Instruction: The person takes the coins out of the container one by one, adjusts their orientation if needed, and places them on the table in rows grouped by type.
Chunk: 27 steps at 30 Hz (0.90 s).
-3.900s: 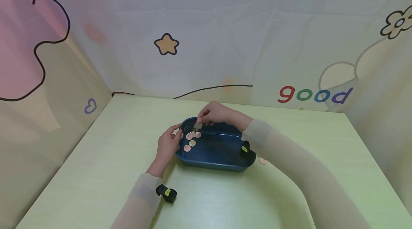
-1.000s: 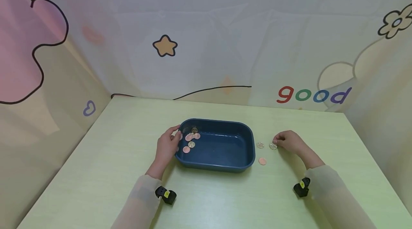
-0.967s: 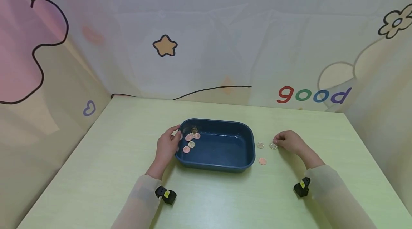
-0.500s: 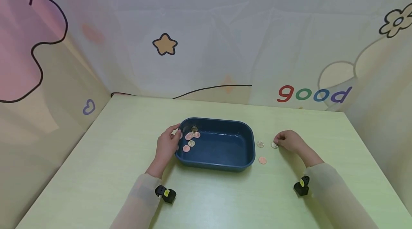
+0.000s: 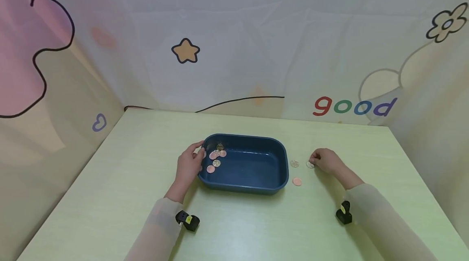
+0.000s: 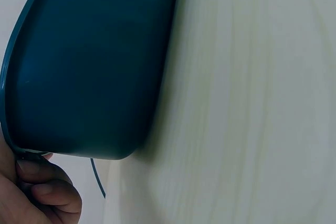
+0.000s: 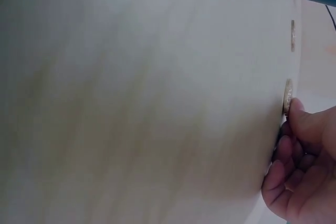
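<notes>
A dark blue rectangular tray (image 5: pixel 253 171) stands mid-table, several copper and gold coins (image 5: pixel 216 163) lying in its left end. My left hand (image 5: pixel 187 167) grips the tray's left rim, fingers curled there in the left wrist view. Right of the tray, my right hand (image 5: pixel 327 161) is low over the table, thumb and fingers pinching the edge of a gold-silver coin (image 7: pixel 287 97). Another pale coin (image 5: pixel 294 163) lies between that one and the tray. Closer to me a copper coin (image 5: pixel 297 181) lies flat beside the tray's right side.
The pale green table (image 5: pixel 238 228) extends on all sides of the tray. A printed cloth backdrop (image 5: pixel 234 57) rises behind its back edge and along both sides. Each wrist carries a small black camera (image 5: pixel 187 221) over a pale sleeve.
My right hand, earlier holding a coin over the tray's back left corner, has moved right to the coin on the table. My left hand stays at the rim. The last second shows little movement.
</notes>
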### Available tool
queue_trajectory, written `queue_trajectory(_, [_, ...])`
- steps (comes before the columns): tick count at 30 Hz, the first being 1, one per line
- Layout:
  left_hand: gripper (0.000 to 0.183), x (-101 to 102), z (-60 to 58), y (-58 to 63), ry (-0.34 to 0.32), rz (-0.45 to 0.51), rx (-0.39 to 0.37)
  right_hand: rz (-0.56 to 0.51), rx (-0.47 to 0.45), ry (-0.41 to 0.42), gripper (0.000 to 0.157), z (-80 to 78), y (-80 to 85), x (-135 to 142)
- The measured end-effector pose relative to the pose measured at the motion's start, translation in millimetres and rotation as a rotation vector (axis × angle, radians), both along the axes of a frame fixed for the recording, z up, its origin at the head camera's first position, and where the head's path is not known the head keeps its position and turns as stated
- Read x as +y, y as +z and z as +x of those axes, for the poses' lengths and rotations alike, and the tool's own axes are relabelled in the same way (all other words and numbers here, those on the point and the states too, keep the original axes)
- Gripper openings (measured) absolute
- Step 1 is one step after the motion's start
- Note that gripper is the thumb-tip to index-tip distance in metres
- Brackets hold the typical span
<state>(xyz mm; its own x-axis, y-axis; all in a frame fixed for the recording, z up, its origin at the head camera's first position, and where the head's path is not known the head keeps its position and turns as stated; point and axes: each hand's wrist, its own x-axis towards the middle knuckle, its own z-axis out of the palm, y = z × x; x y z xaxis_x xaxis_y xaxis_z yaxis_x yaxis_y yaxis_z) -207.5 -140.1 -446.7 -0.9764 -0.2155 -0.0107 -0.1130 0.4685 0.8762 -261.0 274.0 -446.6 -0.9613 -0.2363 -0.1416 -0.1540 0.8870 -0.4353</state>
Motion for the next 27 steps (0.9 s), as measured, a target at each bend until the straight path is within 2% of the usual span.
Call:
queue_trajectory(11, [0.041, -0.4, 0.0, 0.3, 0.003, 0.001, -0.006, 0.006, 0.004, -0.004, 0.016, 0.1, -0.8, -1.4])
queue_trajectory(15, [0.041, -0.2, 0.3, 0.0, -0.002, 0.006, 0.003, -0.043, -0.056, -0.01, 0.017, -0.7, 1.9, 3.3])
queue_trajectory(21, [0.04, 0.3, 0.1, -0.8, -0.005, 0.012, 0.001, -0.152, -0.208, -0.052, 0.023, -4.2, 17.2, 6.9])
queue_trajectory(27, [0.04, -0.5, 0.6, -0.1, -0.002, 0.008, 0.01, -0.205, -0.249, -0.035, 0.037, -12.3, 43.1, 2.6])
